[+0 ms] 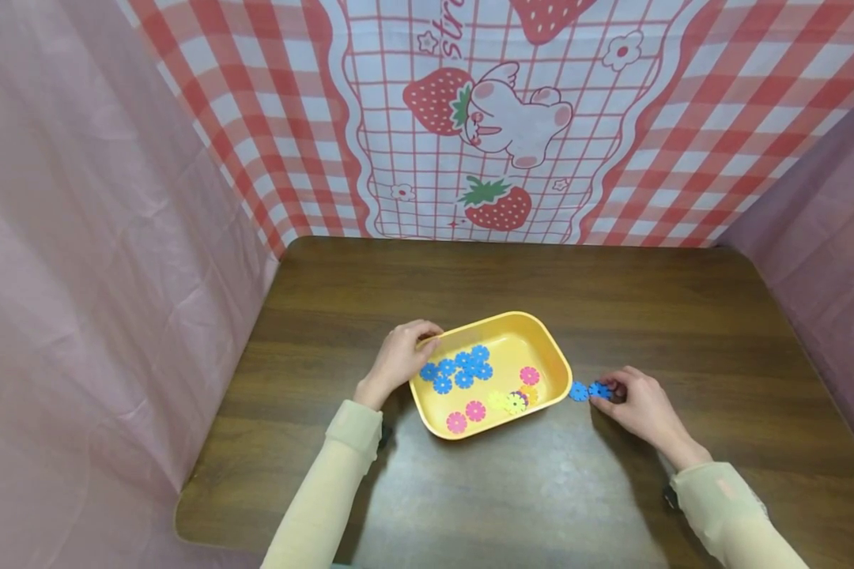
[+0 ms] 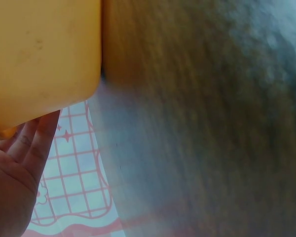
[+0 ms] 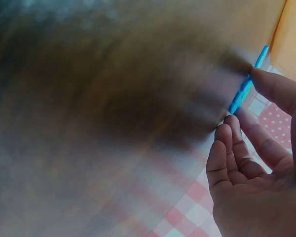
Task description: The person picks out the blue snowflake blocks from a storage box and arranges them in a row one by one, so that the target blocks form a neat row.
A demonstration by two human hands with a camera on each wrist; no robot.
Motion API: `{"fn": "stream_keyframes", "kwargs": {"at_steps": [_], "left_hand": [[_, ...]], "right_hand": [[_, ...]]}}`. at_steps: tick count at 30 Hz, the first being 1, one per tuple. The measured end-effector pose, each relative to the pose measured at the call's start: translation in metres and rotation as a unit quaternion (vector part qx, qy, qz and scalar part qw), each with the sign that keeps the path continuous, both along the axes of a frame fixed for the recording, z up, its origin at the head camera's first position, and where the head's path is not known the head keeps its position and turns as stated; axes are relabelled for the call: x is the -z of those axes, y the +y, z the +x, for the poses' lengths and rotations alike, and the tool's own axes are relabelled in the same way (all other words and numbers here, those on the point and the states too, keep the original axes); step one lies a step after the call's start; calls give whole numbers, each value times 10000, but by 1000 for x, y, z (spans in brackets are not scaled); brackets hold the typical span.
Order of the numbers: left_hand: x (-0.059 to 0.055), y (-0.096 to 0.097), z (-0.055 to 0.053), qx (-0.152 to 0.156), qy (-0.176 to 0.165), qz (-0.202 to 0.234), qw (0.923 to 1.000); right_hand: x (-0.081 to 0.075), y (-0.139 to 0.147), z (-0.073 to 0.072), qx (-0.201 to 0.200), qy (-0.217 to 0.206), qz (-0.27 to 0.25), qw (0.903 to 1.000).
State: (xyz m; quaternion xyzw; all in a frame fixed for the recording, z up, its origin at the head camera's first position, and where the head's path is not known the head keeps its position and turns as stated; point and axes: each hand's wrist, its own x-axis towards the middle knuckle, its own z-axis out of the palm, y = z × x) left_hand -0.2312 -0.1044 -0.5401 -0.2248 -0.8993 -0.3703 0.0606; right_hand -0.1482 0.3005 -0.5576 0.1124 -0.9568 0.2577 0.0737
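Slotted, flower-shaped plastic discs lie in a yellow tray (image 1: pixel 527 332): several blue discs (image 1: pixel 463 379) at its left, pink discs (image 1: pixel 457 422) and yellow discs (image 1: pixel 515 403) nearer the front and right. My left hand (image 1: pixel 398 356) grips the tray's left rim, thumb over the edge and fingers along the outer wall. Beyond the right end, my right hand (image 1: pixel 640 403) pinches a blue disc (image 1: pixel 599 390) between thumb and fingers. Another blue disc (image 1: pixel 579 391) adjoins it, edge to edge, close to the tray. In the right wrist view the pair shows as a thin blue strip (image 3: pixel 241 94).
A brown wooden table (image 1: pixel 370 276) with rounded corners carries the tray. Behind it hangs a red-and-white checked cloth (image 1: pixel 256 95) with strawberry prints. Pale pink curtains (image 1: pixel 78 237) close off the sides.
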Motion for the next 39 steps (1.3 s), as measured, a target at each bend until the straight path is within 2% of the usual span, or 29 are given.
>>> {"fn": "stream_keyframes", "kwargs": {"at_steps": [17, 26, 33, 39], "left_hand": [[-3, -1, 2, 4, -75, -19, 10000], [-4, -1, 2, 21, -68, -18, 10000], [-5, 0, 2, 18, -149, -36, 9999], [-6, 0, 3, 9, -163, -36, 9999]], "right_hand": [[-3, -1, 1, -6, -118, 7, 9999], [-6, 1, -1, 13, 127, -82, 9999], [-13, 2, -4, 114, 125, -108, 9998], [-26, 1, -9, -8, 248, -178, 9995]]}}
